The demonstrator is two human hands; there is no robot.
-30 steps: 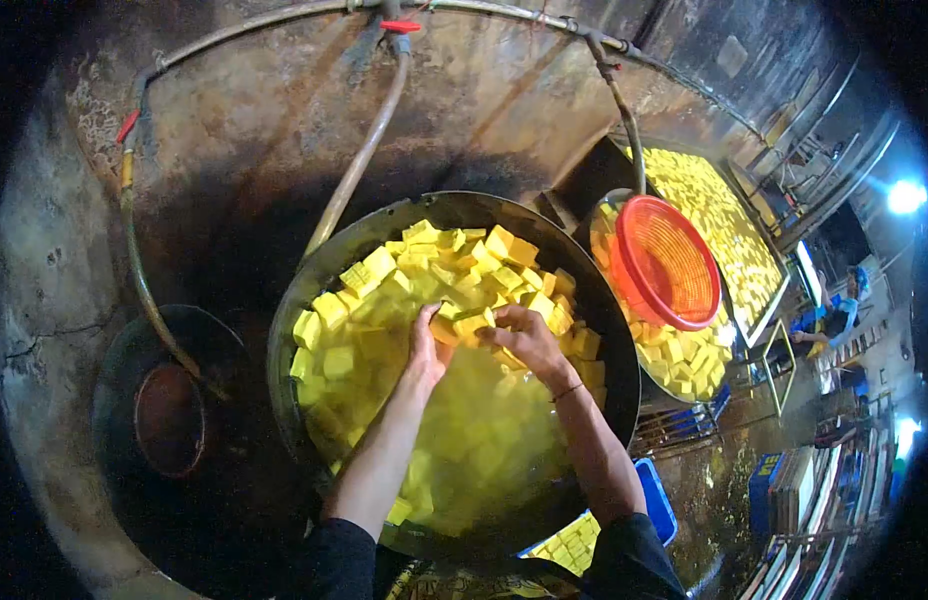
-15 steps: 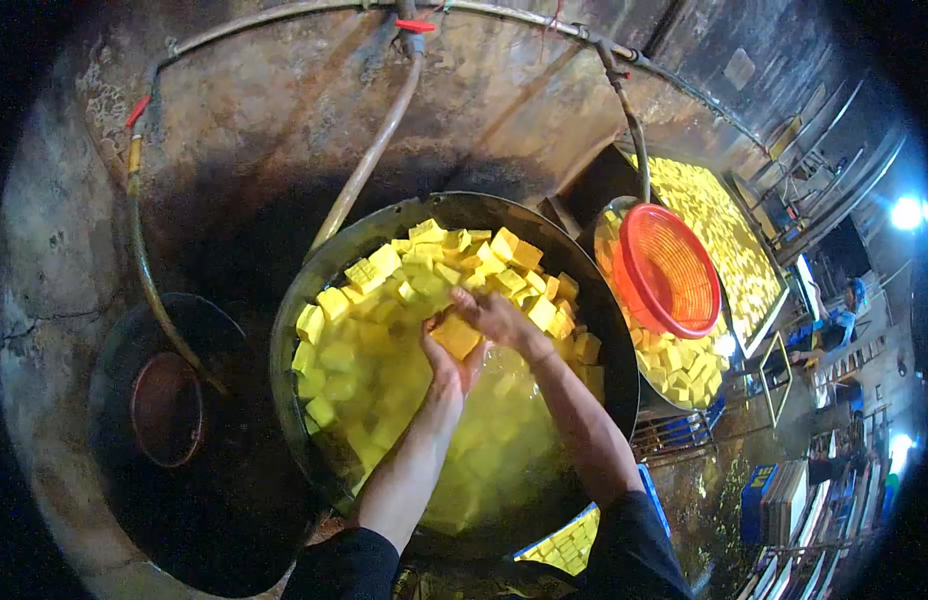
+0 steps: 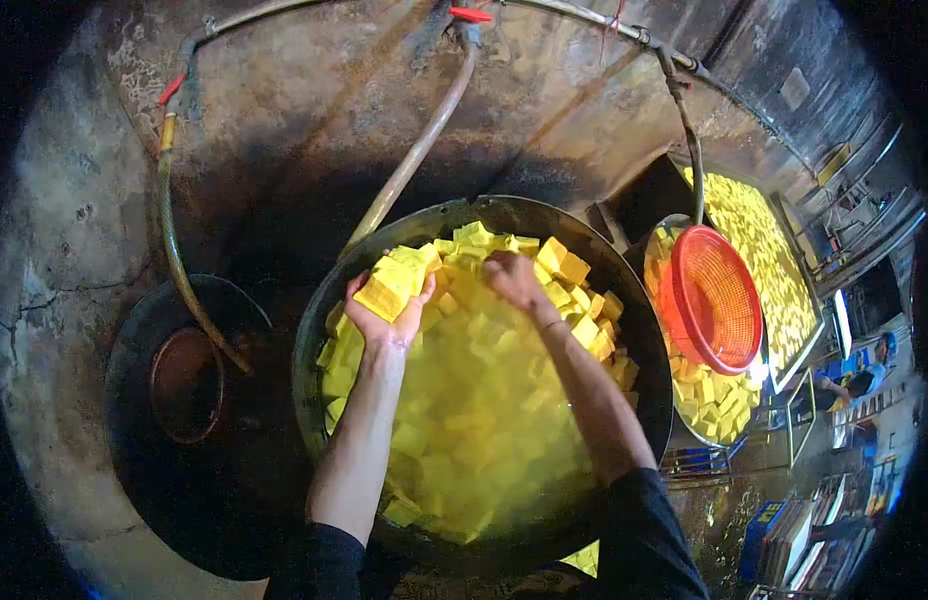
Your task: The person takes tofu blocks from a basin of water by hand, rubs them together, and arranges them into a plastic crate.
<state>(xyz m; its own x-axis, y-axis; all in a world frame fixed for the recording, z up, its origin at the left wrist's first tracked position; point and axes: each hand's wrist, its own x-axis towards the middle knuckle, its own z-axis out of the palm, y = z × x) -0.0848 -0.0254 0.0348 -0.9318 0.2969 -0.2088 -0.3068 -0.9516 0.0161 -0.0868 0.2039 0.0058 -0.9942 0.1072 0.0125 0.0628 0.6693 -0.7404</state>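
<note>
A wide dark pan [image 3: 649, 345] holds cloudy yellow liquid and many yellow tofu blocks [image 3: 574, 268], heaped along its far side and partly sunk nearer me. My left hand [image 3: 402, 326] is palm up over the pan's left side, its fingers curled around tofu pieces [image 3: 386, 288]; the exact number is hard to make out. To the right of it, my right hand [image 3: 514, 280] hovers at the heap with fingers bent inward. Its fingertips point away from me, so whatever they hold is hidden.
A red plastic basket [image 3: 706, 300] sits on another vat of yellow blocks [image 3: 724, 405] at right, with a large tray of blocks [image 3: 749, 250] behind. Hoses [image 3: 424, 150] hang from a wall pipe. A dark tub [image 3: 134, 450] stands left. Another person [image 3: 864, 380] is far right.
My hands were together around one block over the middle. Now they are apart: the left has moved left with tofu in it, the right is at the heap. The view has shifted slightly.
</note>
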